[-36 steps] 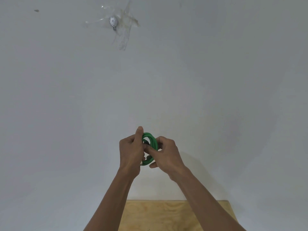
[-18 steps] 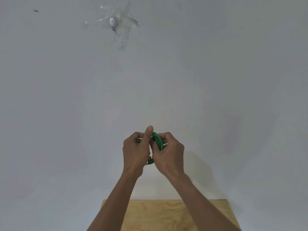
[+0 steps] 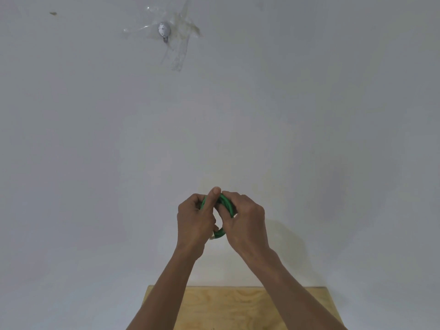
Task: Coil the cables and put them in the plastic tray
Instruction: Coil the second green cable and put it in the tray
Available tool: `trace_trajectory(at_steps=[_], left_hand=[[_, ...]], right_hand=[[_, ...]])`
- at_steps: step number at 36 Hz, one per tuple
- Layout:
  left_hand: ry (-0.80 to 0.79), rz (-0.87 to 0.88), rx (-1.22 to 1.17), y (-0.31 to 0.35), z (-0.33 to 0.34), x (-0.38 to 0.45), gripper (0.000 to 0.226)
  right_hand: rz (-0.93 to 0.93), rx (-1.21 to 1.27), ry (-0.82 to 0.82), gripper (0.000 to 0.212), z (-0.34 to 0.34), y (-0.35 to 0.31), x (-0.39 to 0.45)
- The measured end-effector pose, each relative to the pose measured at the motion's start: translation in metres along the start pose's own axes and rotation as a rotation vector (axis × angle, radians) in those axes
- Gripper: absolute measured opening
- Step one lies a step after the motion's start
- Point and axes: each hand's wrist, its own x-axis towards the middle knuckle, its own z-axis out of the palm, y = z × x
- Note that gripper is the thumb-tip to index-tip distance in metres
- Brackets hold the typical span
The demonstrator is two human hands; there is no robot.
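A green cable [image 3: 226, 203], wound into a small coil, is held up in front of the white wall between both hands. My left hand [image 3: 194, 221] grips the coil's left side, its thumb raised along the top. My right hand [image 3: 242, 221] curls round the right side of the coil. A short green piece with a pale end [image 3: 215, 235] sticks out below, between the hands. The hands hide most of the coil. No plastic tray is in view.
The far edge of a plywood tabletop [image 3: 228, 306] shows at the bottom, under my forearms. A white wall [image 3: 309, 115] fills the view, with a metal fitting under clear tape [image 3: 164, 30] high up.
The two hands have closed in around the coil, so less of the green shows. They have shifted slightly to the right.
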Motion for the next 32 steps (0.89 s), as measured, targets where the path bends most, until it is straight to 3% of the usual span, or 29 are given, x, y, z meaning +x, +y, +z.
trace_trajectory(at_steps=[5, 12, 25, 32], left_hand=[[-0.06, -0.004, 0.004, -0.003, 0.0, -0.002, 0.045], [-0.149, 0.091, 0.117, -0.014, -0.005, 0.001, 0.015], [0.035, 0.12, 0.106, -0.019, 0.013, -0.003, 0.02], [-0.012, 0.065, 0.046, -0.016, 0.013, -0.006, 0.022]], right_hand=[[0.004, 0.004, 0.0, 0.017, 0.0, 0.004, 0.002], [0.025, -0.007, -0.009, 0.023, -0.005, 0.01, 0.004], [-0.062, -0.011, 0.092, 0.028, -0.004, 0.011, 0.003], [-0.062, 0.049, 0.117, 0.022, -0.007, 0.016, 0.002]])
